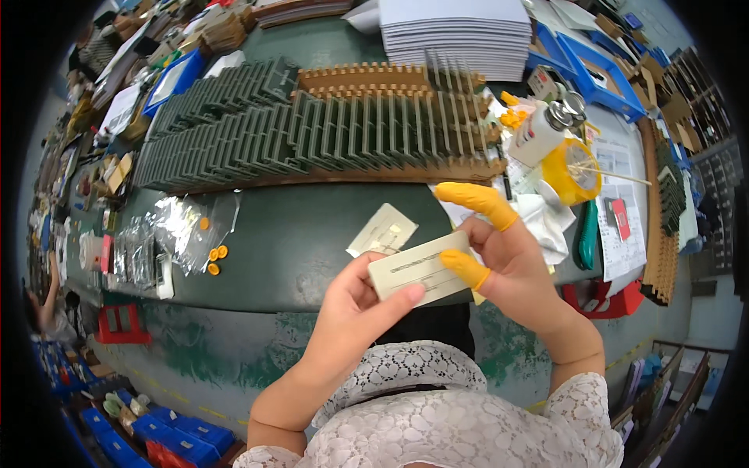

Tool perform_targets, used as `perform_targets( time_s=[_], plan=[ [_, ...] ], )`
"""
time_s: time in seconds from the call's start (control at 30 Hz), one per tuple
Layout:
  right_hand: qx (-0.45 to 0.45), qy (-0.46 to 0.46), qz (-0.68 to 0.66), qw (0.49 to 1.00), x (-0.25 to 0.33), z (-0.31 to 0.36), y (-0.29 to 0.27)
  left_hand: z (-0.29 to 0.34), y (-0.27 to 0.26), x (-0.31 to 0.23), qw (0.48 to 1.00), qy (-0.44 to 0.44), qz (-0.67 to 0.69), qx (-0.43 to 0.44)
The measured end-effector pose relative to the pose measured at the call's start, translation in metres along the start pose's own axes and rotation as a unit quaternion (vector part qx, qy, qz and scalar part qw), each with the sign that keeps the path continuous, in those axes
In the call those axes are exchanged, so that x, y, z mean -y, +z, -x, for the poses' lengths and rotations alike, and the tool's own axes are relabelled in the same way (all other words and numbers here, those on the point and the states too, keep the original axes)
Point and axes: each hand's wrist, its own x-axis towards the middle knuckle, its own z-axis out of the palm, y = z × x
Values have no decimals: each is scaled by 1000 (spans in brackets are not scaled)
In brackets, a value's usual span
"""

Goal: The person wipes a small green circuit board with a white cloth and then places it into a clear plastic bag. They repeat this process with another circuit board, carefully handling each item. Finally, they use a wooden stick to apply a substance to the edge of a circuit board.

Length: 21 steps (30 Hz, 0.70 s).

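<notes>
Between my two hands is a pale rectangular plate with rounded corners and dark print (pixel 415 267), tilted over the table's near edge. My left hand (pixel 355 308) is closed on its left end, thumb on top. My right hand (pixel 511 261) pinches the right end; its thumb and index finger wear yellow finger cots, and the index finger is stretched out. Just beyond the held plate, a second pale plate (pixel 382 231) lies on the green table (pixel 289 257). Whatever is under the held plate is hidden.
Long wooden racks (pixel 351 81) hold several upright dark green boards (pixel 234 140) across the table. To the right stand a white bottle (pixel 538 134), a yellow tape roll (pixel 573 175) and a green-handled tool (pixel 587 234). Clear plastic bags (pixel 187 226) and orange finger cots (pixel 218 253) lie left. White sheets (pixel 456 39) are stacked behind.
</notes>
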Motion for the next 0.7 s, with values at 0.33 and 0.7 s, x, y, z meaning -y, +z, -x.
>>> perform_targets(
  time_s=[0.33, 0.7],
  plan=[
    [-299, -109, 424, 848, 11, 25, -84, -3, -33, -7, 984, 106, -44, -133],
    [-196, -114, 643, 732, -58, 18, -58, 2, -25, -11, 982, 104, -65, -142]
  ],
)
